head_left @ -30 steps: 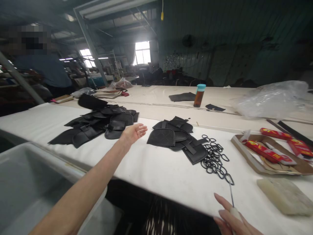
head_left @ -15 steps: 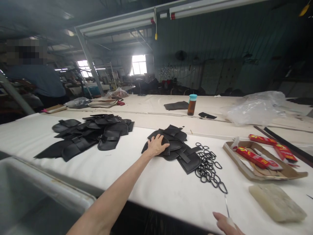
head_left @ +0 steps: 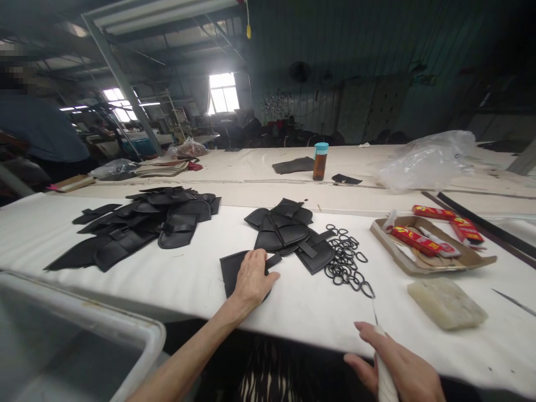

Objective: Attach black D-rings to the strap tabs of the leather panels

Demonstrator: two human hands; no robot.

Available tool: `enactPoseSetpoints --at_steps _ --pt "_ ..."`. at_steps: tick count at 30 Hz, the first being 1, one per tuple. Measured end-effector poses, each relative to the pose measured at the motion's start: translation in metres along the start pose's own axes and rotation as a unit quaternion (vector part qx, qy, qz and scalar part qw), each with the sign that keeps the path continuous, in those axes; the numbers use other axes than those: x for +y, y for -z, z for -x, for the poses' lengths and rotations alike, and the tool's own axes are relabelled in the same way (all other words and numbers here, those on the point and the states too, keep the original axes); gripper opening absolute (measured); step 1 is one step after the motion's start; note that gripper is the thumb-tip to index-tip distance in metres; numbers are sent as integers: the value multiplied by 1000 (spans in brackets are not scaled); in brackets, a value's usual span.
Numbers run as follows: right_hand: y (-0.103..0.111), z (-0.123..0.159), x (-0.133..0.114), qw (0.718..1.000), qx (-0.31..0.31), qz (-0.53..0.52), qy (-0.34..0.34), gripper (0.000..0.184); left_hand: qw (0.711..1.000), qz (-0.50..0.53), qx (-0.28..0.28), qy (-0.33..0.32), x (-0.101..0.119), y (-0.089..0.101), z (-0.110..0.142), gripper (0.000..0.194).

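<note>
My left hand (head_left: 252,275) lies flat on a black leather piece (head_left: 231,269) near the table's front edge, fingers spread over it and pressing it down. Just beyond it sits a small pile of black leather pieces (head_left: 288,230), and beside that a heap of black rings (head_left: 347,259). My right hand (head_left: 396,369) is at the bottom right, fingers wrapped round a thin tool with a white handle (head_left: 383,375), its metal tip pointing toward the rings.
A larger pile of black pieces (head_left: 144,224) lies to the left. A cardboard tray (head_left: 464,261) with red tubes, a pale wax block (head_left: 446,303), a brown bottle (head_left: 320,162) and a plastic bag (head_left: 427,162) lie right and behind. A grey tub (head_left: 84,346) stands front left. Another person (head_left: 37,134) is far left.
My left hand went from open in the air to the small pile, then drew one black piece toward the front edge. My right hand with the tool came further into view.
</note>
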State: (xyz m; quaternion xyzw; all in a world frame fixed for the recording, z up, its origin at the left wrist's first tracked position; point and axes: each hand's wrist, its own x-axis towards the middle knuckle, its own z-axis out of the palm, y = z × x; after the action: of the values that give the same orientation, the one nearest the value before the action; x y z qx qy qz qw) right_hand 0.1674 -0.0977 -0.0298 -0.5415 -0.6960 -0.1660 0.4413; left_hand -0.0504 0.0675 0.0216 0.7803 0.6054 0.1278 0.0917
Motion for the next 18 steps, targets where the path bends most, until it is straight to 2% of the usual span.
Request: enactPoseSetpoints --at_steps 2,5,10,12,18 --pt "5 -6 4 999 -28 5 -16 22 999 -39 -13 -8 2 2 -1 29" --pt "15 -17 10 995 -73 5 -70 20 994 -90 -51 -38 5 7 -7 19" --pt "24 -30 23 977 -70 -10 -201 24 981 -151 -101 -74 14 11 -25 25" --pt "21 -32 31 976 -79 7 -205 27 975 -165 -116 -88 19 10 -29 28" --pt "4 -31 54 966 -137 185 -115 18 963 -200 -132 -121 25 3 -26 21"
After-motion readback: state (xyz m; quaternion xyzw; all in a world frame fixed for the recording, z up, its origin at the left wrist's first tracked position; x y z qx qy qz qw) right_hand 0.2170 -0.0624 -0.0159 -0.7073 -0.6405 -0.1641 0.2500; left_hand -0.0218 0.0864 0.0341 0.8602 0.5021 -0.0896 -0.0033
